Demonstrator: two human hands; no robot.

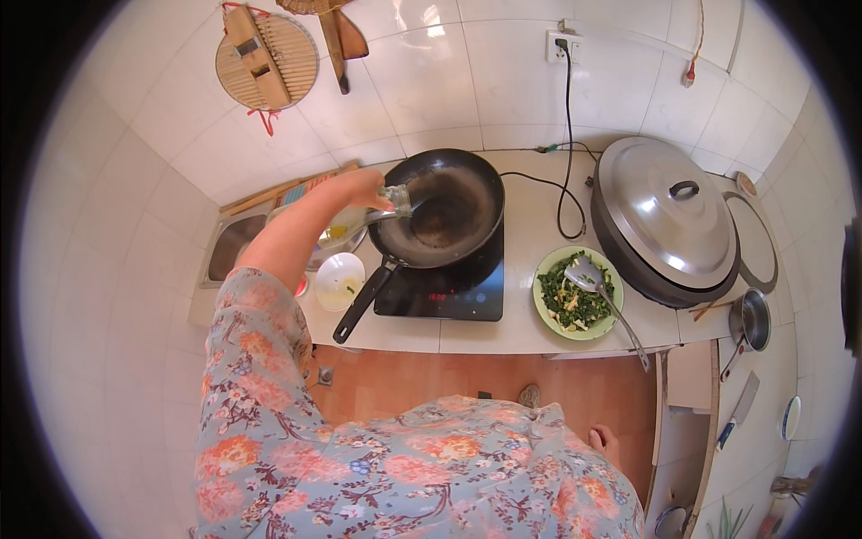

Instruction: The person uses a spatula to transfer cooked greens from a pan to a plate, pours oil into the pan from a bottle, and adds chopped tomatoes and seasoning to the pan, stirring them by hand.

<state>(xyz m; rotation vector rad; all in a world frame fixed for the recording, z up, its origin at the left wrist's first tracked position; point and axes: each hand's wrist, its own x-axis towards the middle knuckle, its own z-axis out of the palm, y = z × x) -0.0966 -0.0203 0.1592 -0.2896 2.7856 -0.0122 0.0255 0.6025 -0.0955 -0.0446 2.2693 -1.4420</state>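
Note:
My left hand (369,188) grips a clear glass bottle (347,226), its mouth tilted over the left rim of a dark wok (448,209). Yellowish liquid shows low in the bottle; whether any flows out, I cannot tell. The wok rests on a black induction cooktop (438,296) with a lit display. My right hand (605,443) hangs low beside my body, fingers curled, partly hidden by my shirt; nothing shows in it. Between wok and large lidded pot, a green bowl (547,313) holds chopped greens with pale pieces, and a metal spatula (592,279) lies across it.
A white bowl (330,279) stands left of the wok's handle, near a sink (236,246). The large lidded pot (663,209) stands at right. Farther right are a small saucepan (751,320) and a cleaver (742,404). A black power cord (567,135) runs from the wall socket.

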